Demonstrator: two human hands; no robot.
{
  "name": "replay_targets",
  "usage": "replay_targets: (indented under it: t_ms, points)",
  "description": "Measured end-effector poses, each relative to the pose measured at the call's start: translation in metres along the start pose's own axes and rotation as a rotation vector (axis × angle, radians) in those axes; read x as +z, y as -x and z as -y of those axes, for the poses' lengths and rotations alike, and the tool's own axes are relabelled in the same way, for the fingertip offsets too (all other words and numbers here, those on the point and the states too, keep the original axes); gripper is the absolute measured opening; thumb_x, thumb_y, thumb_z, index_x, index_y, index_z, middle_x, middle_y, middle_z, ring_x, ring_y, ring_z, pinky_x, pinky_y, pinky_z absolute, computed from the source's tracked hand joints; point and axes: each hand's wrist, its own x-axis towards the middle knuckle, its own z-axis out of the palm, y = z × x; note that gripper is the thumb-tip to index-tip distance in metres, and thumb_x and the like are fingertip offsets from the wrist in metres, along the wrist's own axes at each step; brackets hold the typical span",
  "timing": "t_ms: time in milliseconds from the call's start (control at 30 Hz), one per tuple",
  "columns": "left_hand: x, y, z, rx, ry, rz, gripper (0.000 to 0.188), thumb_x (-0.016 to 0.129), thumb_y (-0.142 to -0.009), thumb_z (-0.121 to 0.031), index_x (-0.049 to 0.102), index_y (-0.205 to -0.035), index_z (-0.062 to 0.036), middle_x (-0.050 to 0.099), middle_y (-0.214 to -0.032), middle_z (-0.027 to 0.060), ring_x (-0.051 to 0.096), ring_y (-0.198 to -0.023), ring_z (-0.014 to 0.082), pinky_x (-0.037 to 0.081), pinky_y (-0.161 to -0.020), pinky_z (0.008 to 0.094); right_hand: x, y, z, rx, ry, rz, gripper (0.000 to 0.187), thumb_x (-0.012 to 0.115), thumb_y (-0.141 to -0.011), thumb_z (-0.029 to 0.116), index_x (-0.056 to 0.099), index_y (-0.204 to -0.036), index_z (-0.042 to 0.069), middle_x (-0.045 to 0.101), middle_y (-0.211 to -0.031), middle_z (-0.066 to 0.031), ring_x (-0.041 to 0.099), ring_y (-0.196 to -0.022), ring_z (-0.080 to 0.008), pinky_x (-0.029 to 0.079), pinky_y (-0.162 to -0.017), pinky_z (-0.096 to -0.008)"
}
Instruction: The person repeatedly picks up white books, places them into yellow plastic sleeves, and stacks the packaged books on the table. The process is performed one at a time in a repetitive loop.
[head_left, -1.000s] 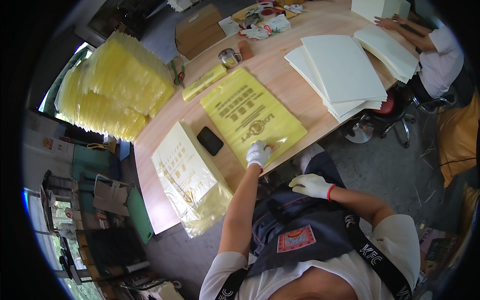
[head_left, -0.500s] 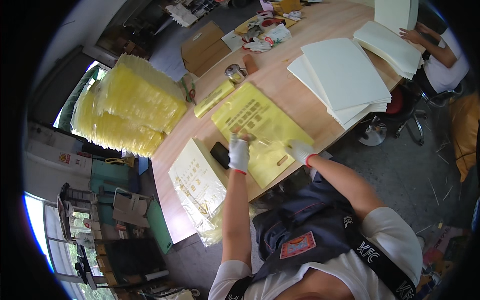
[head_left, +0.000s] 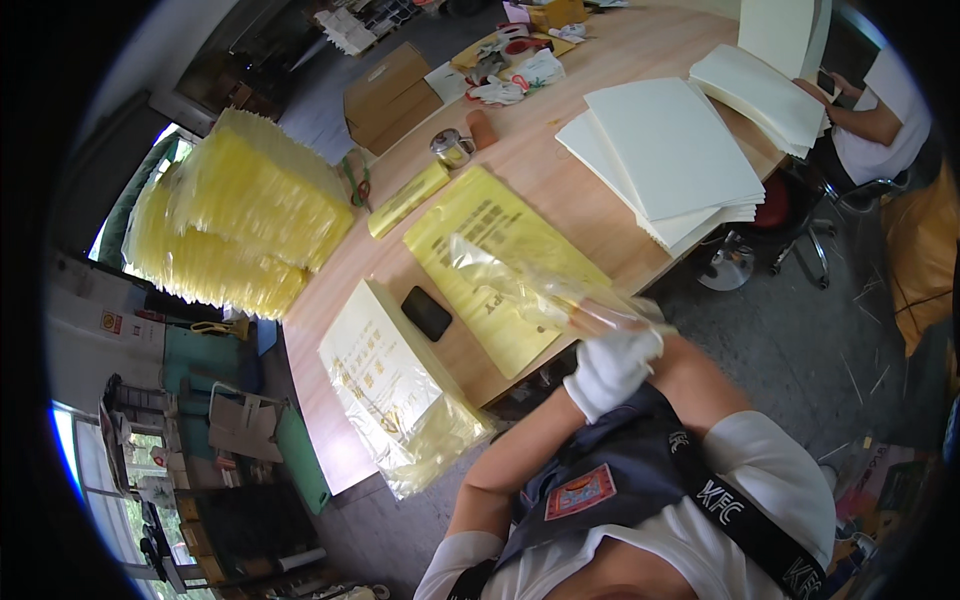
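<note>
My left hand (head_left: pixel 612 372), in a white glove, has crossed in front of my right wrist, its fingers closed on the edge of a clear plastic bag (head_left: pixel 505 280). Through the film show blurred fingers of my right hand (head_left: pixel 603 313), which seems to be inside the bag; its grip is unclear. The bag stretches left above a stack of flat yellow printed bags (head_left: pixel 500 240) with writing on top. Left of that stack lies a black phone (head_left: pixel 426 313). Beside it stands a thick pile of white printed sheets or bags (head_left: pixel 375 350) in clear wrap.
Tall piles of yellow bags (head_left: pixel 240 200) stand at the table's left. A rolled yellow packet (head_left: pixel 408 200), scissors (head_left: pixel 358 185) and a metal mug (head_left: pixel 450 147) lie farther back. White boards (head_left: pixel 680 150) are stacked right. A co-worker (head_left: pixel 885 130) sits at the far right.
Both hands have left the yellow stack and come back toward my body. The clear bag is lifted off the stack, and my left hand has swung right, over to my right wrist.
</note>
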Motion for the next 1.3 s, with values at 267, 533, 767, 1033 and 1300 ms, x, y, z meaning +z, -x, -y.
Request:
replay_targets:
  t_ms: [267, 533, 767, 1033, 1300]
  points:
    - [-0.004, 0.057, 0.089, -0.706, 0.306, -0.256, 0.019, 0.055, -0.096, -0.012, 0.063, -0.113, -0.0050, 0.070, -0.098, 0.0061, 0.054, -0.062, 0.0056, 0.045, -0.053, 0.0223, -0.086, 0.019, -0.010, 0.164, 0.278, 0.337, 0.028, 0.057, -0.090, 0.019, 0.058, -0.116, 0.012, 0.060, -0.117, -0.0159, 0.058, -0.107, -0.0302, 0.048, -0.085, -0.0392]
    - [0.022, 0.024, 0.126, -0.731, 0.593, -0.254, 0.019, 0.053, -0.099, -0.015, 0.059, -0.110, -0.0019, 0.069, -0.104, 0.0098, 0.053, -0.059, 0.0071, 0.046, -0.057, 0.0227, -0.170, 0.005, -0.117, -0.173, 1.042, -0.247, 0.019, 0.058, -0.086, 0.026, 0.057, -0.099, 0.012, 0.064, -0.092, -0.0064, 0.063, -0.087, -0.0246, 0.051, -0.076, -0.0386]
    - [0.034, -0.021, 0.122, -0.776, 0.720, 0.094, 0.038, 0.052, -0.099, -0.025, 0.053, -0.129, -0.0014, 0.063, -0.121, 0.0089, 0.061, -0.091, 0.0127, 0.050, -0.082, 0.0268, -0.205, -0.003, -0.091, -0.347, 1.003, -0.216, 0.013, 0.057, -0.084, 0.024, 0.056, -0.084, 0.012, 0.062, -0.072, -0.0049, 0.063, -0.068, -0.0249, 0.051, -0.063, -0.0415]
    - [0.026, -0.006, 0.139, -1.042, 1.170, -0.138, 0.036, 0.054, -0.093, -0.023, 0.057, -0.116, 0.0039, 0.065, -0.106, 0.0102, 0.065, -0.089, 0.0190, 0.053, -0.075, 0.0314, -0.146, 0.088, 0.034, -0.338, 0.397, -0.267, 0.040, 0.068, -0.084, 0.039, 0.063, -0.111, 0.009, 0.064, -0.109, -0.0155, 0.063, -0.104, -0.0284, 0.050, -0.089, -0.0426]
    - [-0.003, -0.003, 0.075, -0.793, 0.051, 0.401, 0.053, 0.060, -0.085, -0.019, 0.045, -0.133, 0.0008, 0.066, -0.091, 0.0175, 0.066, -0.082, 0.0247, 0.053, -0.075, 0.0378, -0.102, 0.093, -0.041, 0.290, -0.943, -0.271, 0.054, 0.071, -0.087, 0.033, 0.055, -0.129, 0.001, 0.060, -0.122, -0.0057, 0.054, -0.115, -0.0151, 0.041, -0.100, -0.0284]
